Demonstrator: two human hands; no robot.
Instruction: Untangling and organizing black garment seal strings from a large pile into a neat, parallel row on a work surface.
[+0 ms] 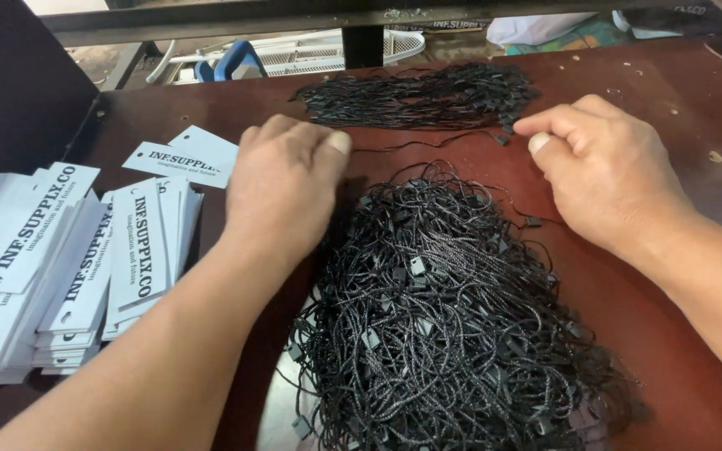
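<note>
A: From the head view, what step is this?

B: I judge it as drawing one cord clear of the heap. A single black cord (428, 144) runs taut across the brown bench (670, 92), between the left hand (286, 179) and the right hand (599, 171).

A: How do the grips stand?

B: The left grip is closed, thumb pressed to fingers on the cord's left end. The right grip pinches shut on the right end, close to the cord's small plastic clasp (502, 139).

A: And where is the cord relative to everything else?

B: It lies just far of the big loose heap of cords (444, 317) and just near of the tidy bundle of cords (419, 96) at the far side. White paper tags (68, 259) sit stacked at the left, near the left forearm.

A: What does the next move call for?

B: In my judgement, keeping both pinches firm while the cord lifts free, so no loops from the heap snag along.
</note>
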